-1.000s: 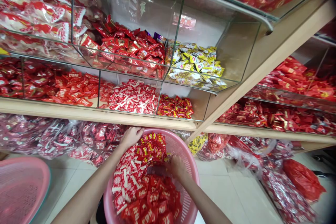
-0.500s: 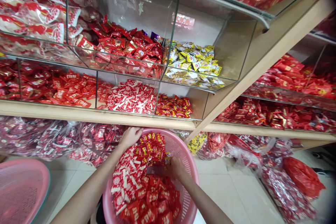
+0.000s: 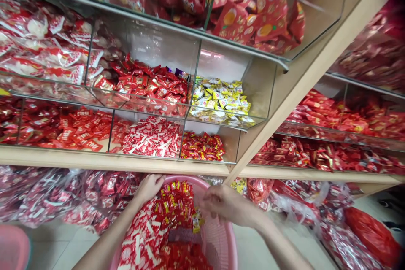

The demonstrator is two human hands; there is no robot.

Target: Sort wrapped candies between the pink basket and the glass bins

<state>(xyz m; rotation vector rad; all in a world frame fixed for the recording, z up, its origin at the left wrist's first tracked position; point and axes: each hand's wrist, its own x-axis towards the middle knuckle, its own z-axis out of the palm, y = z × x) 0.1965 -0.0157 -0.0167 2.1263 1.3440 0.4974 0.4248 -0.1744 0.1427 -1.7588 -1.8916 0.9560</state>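
My left hand (image 3: 152,186) is closed over the back left rim of a pink plastic basket (image 3: 229,242). Separate heaps of wrapped candies fill the basket: red-and-white candies (image 3: 141,240) at left, red-and-yellow candies (image 3: 177,202) at the back, plain red packets (image 3: 185,257) at the front. A few yellow-and-white candies (image 3: 198,220) lie beside the red-and-yellow ones. Over the basket's right rim is my right hand (image 3: 226,204), somewhat blurred, its fingers loosely bent and apart, with nothing visible in them.
Glass-fronted shelf bins rise ahead, holding yellow-and-white candies (image 3: 220,97), red-and-white candies (image 3: 153,137) and larger red packets (image 3: 256,8). A wooden post (image 3: 310,80) divides the shelves. Plastic candy bags (image 3: 47,196) lie beneath. Another pink basket (image 3: 14,247) stands at lower left.
My right hand has come up out of the basket to above its right rim. The view has tilted up, showing more of the upper shelf. My left hand stays on the rim.
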